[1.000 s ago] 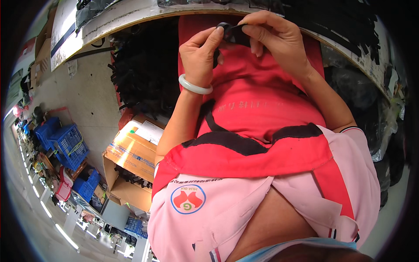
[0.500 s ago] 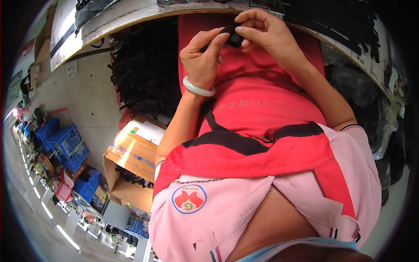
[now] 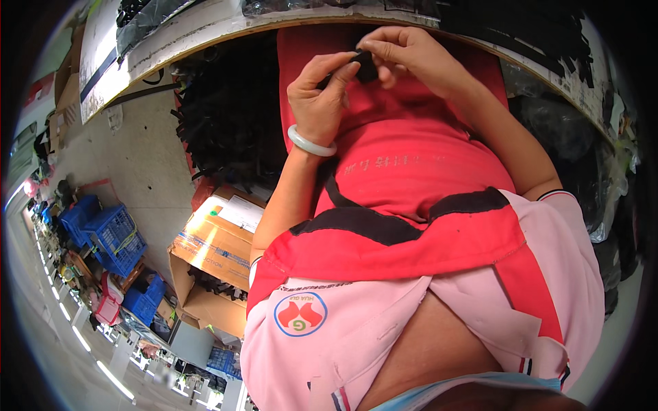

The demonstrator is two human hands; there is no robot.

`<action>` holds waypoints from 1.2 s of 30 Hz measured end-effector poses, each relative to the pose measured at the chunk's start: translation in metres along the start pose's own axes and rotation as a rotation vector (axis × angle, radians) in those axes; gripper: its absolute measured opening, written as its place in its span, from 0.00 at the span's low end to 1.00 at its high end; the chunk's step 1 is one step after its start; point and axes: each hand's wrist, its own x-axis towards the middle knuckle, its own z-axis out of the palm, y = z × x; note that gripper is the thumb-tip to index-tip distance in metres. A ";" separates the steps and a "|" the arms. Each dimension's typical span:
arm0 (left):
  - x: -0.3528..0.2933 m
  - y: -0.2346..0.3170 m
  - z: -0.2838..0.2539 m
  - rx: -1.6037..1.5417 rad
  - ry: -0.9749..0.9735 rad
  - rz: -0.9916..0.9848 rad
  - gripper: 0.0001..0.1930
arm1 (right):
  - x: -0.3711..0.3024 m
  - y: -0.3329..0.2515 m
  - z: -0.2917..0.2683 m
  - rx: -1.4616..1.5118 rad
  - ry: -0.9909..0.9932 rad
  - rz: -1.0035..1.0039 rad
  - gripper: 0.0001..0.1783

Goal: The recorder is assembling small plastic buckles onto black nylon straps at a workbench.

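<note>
A small black piece, apparently fabric or strap [image 3: 367, 68], is held in front of the red apron, close to the table edge. My left hand [image 3: 319, 92], with a pale bangle at the wrist, pinches it between thumb and forefinger. From the other side, my right hand [image 3: 415, 58] has thumb and forefinger closed at the upper end of the piece, its other fingers curled below. The fingers cover part of the piece, so its full shape cannot be made out.
A white worktop [image 3: 205, 34] curves across the top, with black strips [image 3: 528, 41] lying on its right side. Under it sits a dark heap of black material [image 3: 219, 116]. An open cardboard box [image 3: 212, 246] with black pieces inside and blue crates [image 3: 116, 236] stand to the left.
My right hand has shifted slightly left and down, and its fingertips now meet at the upper end of the black piece. The left hand keeps its pinch.
</note>
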 end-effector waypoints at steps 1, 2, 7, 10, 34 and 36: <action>-0.001 0.001 -0.002 0.001 0.002 0.002 0.08 | 0.004 0.000 -0.007 -0.051 -0.083 0.086 0.13; -0.002 0.002 -0.002 -0.029 -0.027 -0.040 0.08 | 0.005 0.003 -0.010 -0.038 -0.119 0.075 0.13; -0.003 0.028 -0.013 -0.071 -0.111 -0.257 0.08 | 0.017 -0.016 -0.004 -0.223 0.053 -0.192 0.11; -0.007 0.053 -0.034 0.037 -0.106 -0.293 0.07 | 0.018 -0.020 0.014 -0.226 0.016 -0.254 0.11; 0.007 0.002 -0.006 -0.229 -0.179 -0.321 0.16 | -0.065 0.011 -0.136 -0.949 0.612 -0.521 0.11; 0.010 0.000 0.006 -0.229 -0.189 -0.353 0.14 | -0.065 0.005 -0.141 -0.913 0.624 -0.585 0.07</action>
